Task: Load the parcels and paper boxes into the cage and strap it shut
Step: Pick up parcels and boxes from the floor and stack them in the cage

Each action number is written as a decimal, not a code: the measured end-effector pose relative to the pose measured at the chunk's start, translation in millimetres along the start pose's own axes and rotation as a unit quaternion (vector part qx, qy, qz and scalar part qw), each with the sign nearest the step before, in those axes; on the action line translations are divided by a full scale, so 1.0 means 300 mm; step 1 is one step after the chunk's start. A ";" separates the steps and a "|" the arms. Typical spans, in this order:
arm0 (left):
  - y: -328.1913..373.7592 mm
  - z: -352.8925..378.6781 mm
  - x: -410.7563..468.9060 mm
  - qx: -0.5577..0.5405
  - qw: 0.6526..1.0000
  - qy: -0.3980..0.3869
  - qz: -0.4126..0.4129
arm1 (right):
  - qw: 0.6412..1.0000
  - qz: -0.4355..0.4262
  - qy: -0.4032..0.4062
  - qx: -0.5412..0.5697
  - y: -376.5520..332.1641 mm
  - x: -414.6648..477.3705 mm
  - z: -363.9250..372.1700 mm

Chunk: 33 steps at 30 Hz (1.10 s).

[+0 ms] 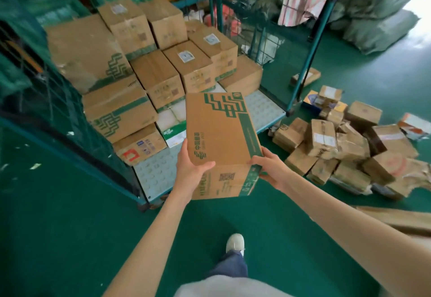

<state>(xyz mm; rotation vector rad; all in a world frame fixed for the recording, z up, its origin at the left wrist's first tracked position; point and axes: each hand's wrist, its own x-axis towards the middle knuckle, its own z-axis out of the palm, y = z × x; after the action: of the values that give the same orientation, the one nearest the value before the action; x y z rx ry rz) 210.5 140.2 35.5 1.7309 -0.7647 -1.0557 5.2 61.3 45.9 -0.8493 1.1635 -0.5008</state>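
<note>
Head view: the box (221, 131) is held in the air, level with the cage's open front. Its long axis runs from 12 to 6 o'clock, with the far end pointing into the cage (303, 63). Both hands are at the near end and equally close. The left hand (190, 170) clamps the 7 o'clock corner, thumb on top and palm underneath. The right hand (271, 170) clamps the 5 o'clock corner, its fingers (255, 160) curled over the edge.

The stack (163, 70) inside the cage lies at 11 o'clock from the box's far end, just beyond it. A bare part of the cage floor (263, 108) shows at 1 o'clock. More parcels (345, 147) lie in a heap on the green floor (70, 226) at 3 o'clock, well apart from the hands.

The next move is probably a straight push towards 12 o'clock, because the box already points where it has to go.
</note>
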 end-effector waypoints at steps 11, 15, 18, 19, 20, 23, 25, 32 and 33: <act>0.349 -0.009 0.672 0.012 0.999 0.012 0.028 | 1.000 -0.017 -0.001 -0.005 -0.467 0.562 0.056; 0.444 0.041 0.892 0.008 0.999 0.031 0.020 | 0.999 -0.031 0.002 -0.023 -0.637 0.759 0.026; 0.531 0.094 1.046 0.003 0.999 0.041 0.015 | 0.999 -0.038 -0.006 -0.022 -0.772 0.920 -0.009; 0.559 0.115 1.101 -0.001 0.999 0.051 0.010 | 0.999 -0.040 -0.008 -0.022 -0.822 0.971 -0.018; 0.595 0.135 1.149 -0.009 0.998 0.058 0.007 | 0.999 -0.043 -0.010 -0.019 -0.874 1.021 -0.028; 0.700 0.189 1.309 -0.012 0.997 0.079 0.016 | 0.998 -0.051 -0.007 -0.022 -1.040 1.174 -0.060; 0.755 0.210 1.393 -0.019 0.996 0.080 0.021 | 0.998 -0.060 -0.015 -0.033 -1.123 1.269 -0.078; 0.882 0.260 1.687 -0.034 0.996 0.078 0.030 | 0.998 -0.058 -0.019 -0.025 -1.340 1.568 -0.091; 0.891 0.260 1.726 -0.037 0.996 0.077 0.027 | 0.998 -0.054 -0.019 -0.025 -1.362 1.606 -0.091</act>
<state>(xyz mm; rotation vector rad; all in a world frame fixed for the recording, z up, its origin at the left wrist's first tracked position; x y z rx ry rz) 355.7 -425.1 105.6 1.6964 -0.6630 -0.8923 175.8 -546.4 83.5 -0.9641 1.1031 -0.5436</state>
